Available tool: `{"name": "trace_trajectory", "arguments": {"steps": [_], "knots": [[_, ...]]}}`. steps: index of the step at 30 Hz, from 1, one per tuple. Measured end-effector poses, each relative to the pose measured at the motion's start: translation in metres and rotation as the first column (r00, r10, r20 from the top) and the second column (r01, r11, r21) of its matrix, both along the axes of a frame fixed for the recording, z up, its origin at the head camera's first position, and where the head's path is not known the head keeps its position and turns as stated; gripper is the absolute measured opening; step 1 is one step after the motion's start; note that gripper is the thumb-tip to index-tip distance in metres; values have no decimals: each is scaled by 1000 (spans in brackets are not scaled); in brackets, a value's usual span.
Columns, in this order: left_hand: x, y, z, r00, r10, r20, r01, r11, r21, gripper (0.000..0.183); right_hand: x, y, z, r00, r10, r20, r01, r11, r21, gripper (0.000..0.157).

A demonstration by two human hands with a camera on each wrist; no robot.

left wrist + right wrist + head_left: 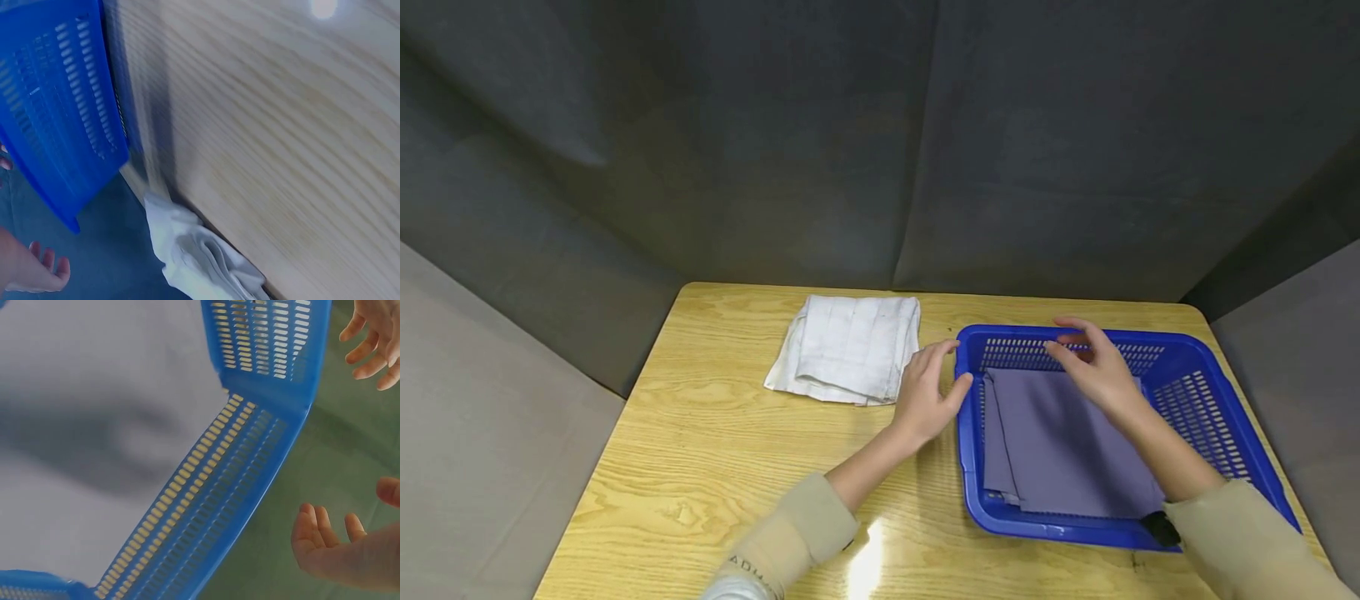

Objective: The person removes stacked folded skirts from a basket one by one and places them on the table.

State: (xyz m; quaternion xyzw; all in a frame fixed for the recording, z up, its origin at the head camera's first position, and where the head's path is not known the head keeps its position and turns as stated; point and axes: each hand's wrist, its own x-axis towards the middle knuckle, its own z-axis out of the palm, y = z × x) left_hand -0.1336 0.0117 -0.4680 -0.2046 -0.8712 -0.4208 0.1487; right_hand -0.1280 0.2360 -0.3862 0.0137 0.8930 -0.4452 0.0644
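A blue plastic basket (967,450) with slotted walls stands on the right of the table. Flat on its bottom lies a folded purple-grey cloth (1060,450). My left hand (928,400) is at the basket's left rim, fingers and thumb spread apart and holding nothing; whether it touches the rim I cannot tell. Over the basket hovers my right hand (1101,371), its fingers loosely bent and nothing between them. In the right wrist view that hand (337,547) appears beyond the basket wall. A folded white cloth (853,346) lies left of the basket, just behind my left hand.
The wooden table (722,442) extends left and in front of the basket. Dark grey curtains (805,150) hang behind the table's back edge, and grey panels (482,433) stand at its sides.
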Motion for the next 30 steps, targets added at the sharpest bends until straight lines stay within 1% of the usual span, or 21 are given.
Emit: {"name": "trace_trajectory", "arguments": {"steps": [4,6,7,11,13,14,15,16,19,21,22,23,24,25,27,28,29,30], "knots": [[4,10,0,1000,-27,-1,27,1000,8,46,5,12,-3,1000,-21,-7,21,1000,3,59],[7,14,0,999,-34,4,34,999,8,46,5,21,-8,999,-34,-3,34,999,-3,61],[8,17,1,999,-40,7,40,999,8,46,4,26,-14,998,-63,-14,63,998,16,59],[14,26,1,998,-63,26,63,998,-3,47,8,40,-21,995,-96,-9,97,995,35,62],[17,30,2,996,-79,31,79,997,-9,47,10,46,-25,994,-110,-11,110,993,51,62],[19,31,2,996,-86,37,86,996,-12,47,11,50,-26,996,-95,4,94,995,35,64],[20,33,2,995,-91,36,92,996,-15,48,9,57,-33,995,-96,14,96,995,25,66],[21,35,2,995,-95,35,95,995,-22,48,6,66,-45,993,-115,18,114,993,35,66],[24,40,2,994,-104,40,105,994,-24,48,-7,101,-93,988,-153,13,152,986,69,67],[26,43,1,994,-105,37,106,994,-28,48,-14,123,-123,984,-178,-12,178,979,103,66],[27,44,1,994,-106,40,107,994,-28,48,-16,131,-133,983,-182,-13,183,978,100,66],[28,46,1,993,-109,42,110,994,-28,49,-16,137,-139,983,-184,-19,184,977,103,67],[28,48,0,993,-111,44,112,993,-28,49,-15,140,-142,981,-194,-20,195,976,98,66],[29,49,0,992,-113,50,114,993,-27,49,-12,141,-141,979,-203,-18,204,974,98,66],[31,53,0,991,-117,66,119,992,-28,50,-3,137,-127,982,-187,11,186,981,53,68],[32,55,-1,990,-118,72,121,992,-29,50,2,133,-119,979,-204,21,203,978,39,66],[32,57,-2,990,-118,79,121,992,-34,51,6,128,-113,978,-210,19,209,977,52,67],[33,59,-2,989,-116,88,119,992,-36,51,12,123,-103,979,-201,38,199,979,36,69]]}}
